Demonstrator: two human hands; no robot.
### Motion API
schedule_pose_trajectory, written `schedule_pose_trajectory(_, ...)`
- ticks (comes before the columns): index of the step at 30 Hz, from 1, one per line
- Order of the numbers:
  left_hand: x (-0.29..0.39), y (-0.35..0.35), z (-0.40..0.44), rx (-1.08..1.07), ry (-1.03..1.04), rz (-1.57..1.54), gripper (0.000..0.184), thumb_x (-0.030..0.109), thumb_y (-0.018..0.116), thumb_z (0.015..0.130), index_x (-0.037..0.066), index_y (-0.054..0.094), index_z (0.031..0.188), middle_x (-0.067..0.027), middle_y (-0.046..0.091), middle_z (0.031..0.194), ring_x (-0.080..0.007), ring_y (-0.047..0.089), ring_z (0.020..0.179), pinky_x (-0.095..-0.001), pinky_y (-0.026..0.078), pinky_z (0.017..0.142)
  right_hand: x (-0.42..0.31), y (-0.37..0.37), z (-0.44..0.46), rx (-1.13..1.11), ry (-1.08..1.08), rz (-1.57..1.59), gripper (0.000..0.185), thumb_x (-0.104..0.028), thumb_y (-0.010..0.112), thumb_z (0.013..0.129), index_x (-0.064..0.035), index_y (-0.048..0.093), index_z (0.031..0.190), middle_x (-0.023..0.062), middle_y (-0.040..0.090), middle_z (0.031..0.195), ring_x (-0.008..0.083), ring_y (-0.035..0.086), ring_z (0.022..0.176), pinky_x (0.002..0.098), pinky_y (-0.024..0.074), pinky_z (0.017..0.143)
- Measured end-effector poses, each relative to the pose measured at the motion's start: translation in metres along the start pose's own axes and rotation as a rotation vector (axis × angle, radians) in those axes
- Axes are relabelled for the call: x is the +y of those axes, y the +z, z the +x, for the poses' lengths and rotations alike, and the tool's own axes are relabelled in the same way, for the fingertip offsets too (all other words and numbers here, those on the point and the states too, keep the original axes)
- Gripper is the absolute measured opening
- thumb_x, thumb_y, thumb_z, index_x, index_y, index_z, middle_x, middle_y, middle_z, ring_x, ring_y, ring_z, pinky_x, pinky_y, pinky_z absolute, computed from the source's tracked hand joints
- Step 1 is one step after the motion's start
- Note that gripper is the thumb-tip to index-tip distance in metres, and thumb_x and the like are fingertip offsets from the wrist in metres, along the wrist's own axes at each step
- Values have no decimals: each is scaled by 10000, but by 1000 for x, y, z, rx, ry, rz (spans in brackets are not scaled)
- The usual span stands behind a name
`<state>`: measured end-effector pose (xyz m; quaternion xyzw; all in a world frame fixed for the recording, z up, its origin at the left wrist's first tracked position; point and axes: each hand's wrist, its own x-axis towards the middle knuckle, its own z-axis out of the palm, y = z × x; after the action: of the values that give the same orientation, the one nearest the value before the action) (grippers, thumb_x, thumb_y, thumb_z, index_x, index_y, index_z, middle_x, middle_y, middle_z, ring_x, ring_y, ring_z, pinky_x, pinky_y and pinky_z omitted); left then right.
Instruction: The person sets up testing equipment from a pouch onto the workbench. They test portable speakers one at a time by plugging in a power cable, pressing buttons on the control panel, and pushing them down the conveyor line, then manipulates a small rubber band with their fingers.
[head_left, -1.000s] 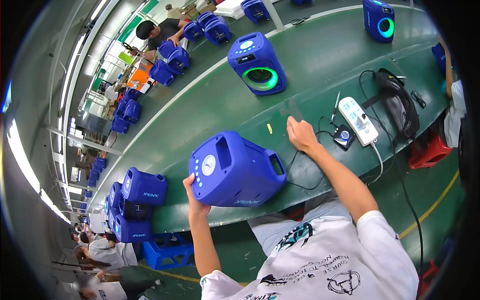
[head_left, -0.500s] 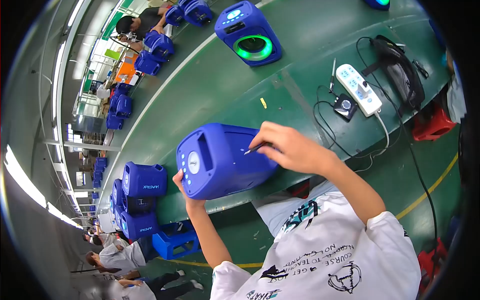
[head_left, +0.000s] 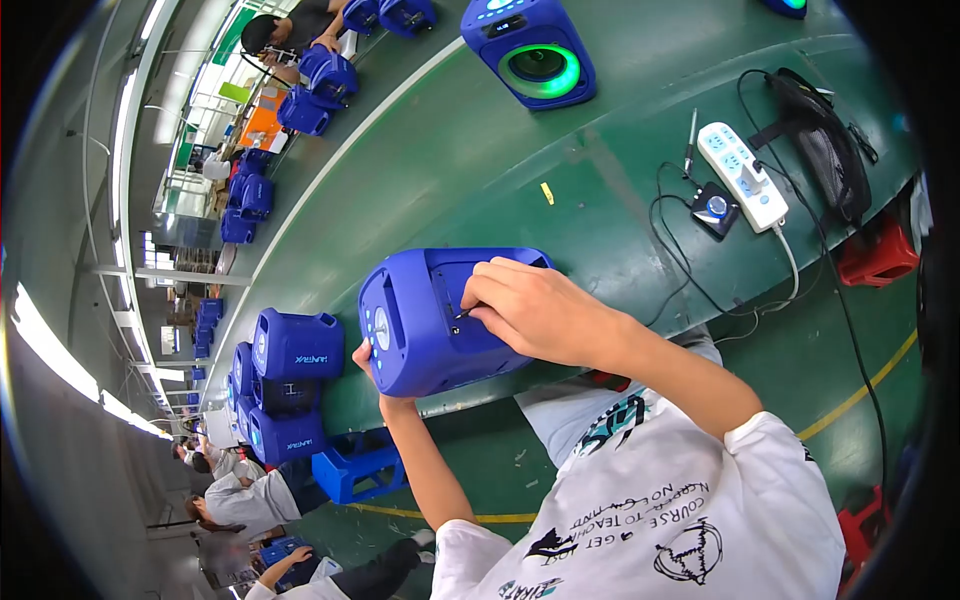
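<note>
A blue portable speaker (head_left: pixel 415 330) lies on its side on the green bench, its round-dial control panel facing left. My left hand (head_left: pixel 381 375) grips the lower edge by that panel, thumb on the panel and the other fingers hidden behind the housing. Pinched in my right hand (head_left: pixel 535 310) is a thin, dark, pen-like tool (head_left: pixel 466 314), mostly covered by my fingers. Its tip is at the dark recessed strip (head_left: pixel 452 300) with small sockets on the speaker; whether it touches cannot be made out.
Another speaker (head_left: pixel 530 60) glows green at the back. To the right are a power strip (head_left: pixel 742 175), a small black box (head_left: pixel 714 209) with cables, and a black mesh pouch (head_left: pixel 822 150). Stacked speakers (head_left: pixel 297 345) stand left. Co-workers (head_left: pixel 245 500) are beyond.
The speaker has turned, bringing its recessed socket strip into view. My right hand has moved left with the tool, to that strip. My left hand keeps its grip.
</note>
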<state>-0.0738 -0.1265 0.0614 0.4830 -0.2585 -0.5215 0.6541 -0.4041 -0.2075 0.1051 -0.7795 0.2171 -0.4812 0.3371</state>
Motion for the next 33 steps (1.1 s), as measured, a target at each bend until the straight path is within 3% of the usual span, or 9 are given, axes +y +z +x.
schedule_pose_trajectory(8, 0, 8, 1, -24, -65, -42, 743, 570, 483, 959, 14, 559, 1446, -156, 704, 1292, -269, 711, 1092, -399, 589, 943, -7, -4, 5, -72, -59, -137, 90, 7, 671, 920, 14, 637, 1004, 133, 634, 977, 342, 659, 972, 421, 548, 827)
schedule_pose_trajectory(14, 6, 31, 2, -67, -119, 36, 772, 554, 537, 922, 12, 545, 1471, -181, 684, 1365, -298, 707, 1145, -425, 583, 981, 16, -15, -16, 26, 21, 115, 74, -4, 673, 942, 11, 657, 1012, 123, 686, 971, 294, 691, 875, 393, 548, 772)
schedule_pose_trajectory(17, 9, 28, 6, -83, -130, 100, 739, 523, 569, 919, -9, 563, 1432, -187, 687, 1330, -293, 702, 1137, -420, 579, 994, 21, -38, -16, -195, 383, 480, 142, -121, 688, 980, 2, 678, 1051, 114, 729, 975, 228, 699, 835, 367, 536, 778)
schedule_pose_trajectory(19, 10, 34, 7, -83, -99, 126, 708, 511, 573, 926, -19, 583, 1395, -176, 697, 1298, -273, 700, 1130, -407, 576, 992, 62, -53, -26, -198, 709, 971, 253, -261, 614, 1073, -23, 691, 1111, 86, 727, 855, 106, 628, 684, 292, 507, 513)
schedule_pose_trajectory(22, 9, 29, 5, -23, -92, 160, 695, 504, 567, 930, -17, 590, 1390, -173, 697, 1297, -273, 699, 1133, -403, 576, 985, 133, -59, -32, 158, 664, 338, 222, -204, 610, 1068, 7, 678, 1085, 112, 699, 886, 134, 662, 627, 296, 533, 464)
schedule_pose_trajectory(23, 9, 26, 6, -20, -87, 164, 701, 511, 564, 930, -15, 587, 1393, -170, 697, 1296, -271, 699, 1130, -398, 574, 978, 155, -63, -35, 182, 626, 81, 176, -152, 642, 1034, 7, 685, 1095, 128, 666, 943, 228, 703, 774, 349, 591, 629)
schedule_pose_trajectory(26, 8, 31, 7, -24, -65, 134, 705, 525, 564, 932, -10, 590, 1389, -167, 699, 1293, -269, 699, 1121, -395, 572, 975, 188, -64, -39, 120, 375, -423, 150, -111, 670, 989, -10, 694, 1097, 139, 627, 1018, 317, 676, 964, 408, 574, 850)
schedule_pose_trajectory(27, 8, 33, 7, -28, -71, 126, 707, 529, 566, 930, -9, 591, 1387, -166, 699, 1292, -269, 699, 1119, -395, 572, 974, 193, -61, -42, 75, 485, -319, 176, -95, 725, 935, -30, 704, 1097, 130, 610, 1032, 336, 621, 1070, 439, 512, 968)
schedule_pose_trajectory(33, 6, 29, 5, 15, -42, 176, 710, 538, 566, 926, -9, 600, 1378, -172, 701, 1293, -270, 701, 1112, -393, 571, 972, 207, -49, -47, 92, 363, -428, 155, -90, 801, 859, -37, 702, 966, 110, 603, 1028, 304, 604, 1029, 436, 522, 929)
